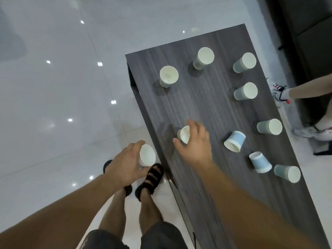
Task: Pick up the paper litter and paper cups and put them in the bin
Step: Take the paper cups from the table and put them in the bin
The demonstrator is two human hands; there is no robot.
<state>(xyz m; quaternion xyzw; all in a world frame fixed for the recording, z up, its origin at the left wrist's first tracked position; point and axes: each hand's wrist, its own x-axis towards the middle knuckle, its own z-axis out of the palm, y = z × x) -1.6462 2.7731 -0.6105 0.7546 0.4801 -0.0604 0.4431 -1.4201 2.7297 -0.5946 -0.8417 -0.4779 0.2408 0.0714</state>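
Largest in view is the glossy white tiled floor [53, 87]. The long dark wood-grain table [206, 108] runs away from me on the right.

My right hand [195, 142] is over the table near its left edge, thumb and fingers curled round a small white paper cup [184, 134]. Blur there stops me telling whether it is lifted clear or resting on the top. My left hand [124, 164] hangs off the table over the floor. Its fingers are wrapped round a second white paper cup [147, 157], whose mouth faces up at me.

To do this step well, I'd keep the right grip light so the thin wall doesn't crush and lift straight up. Then I'd nest that cup into the one in the left hand, which frees a hand for the rest.

Six upright paper cups [168, 76] stand spread across the table. Two pale-blue tipped paper cups [234, 141] lie towards its right side. I expect those would roll if nudged, so I'd take them from above.

The bin is nowhere in view, and I can make out no loose paper litter. At the right edge another person's legs and trainers [279, 94] are cut off.
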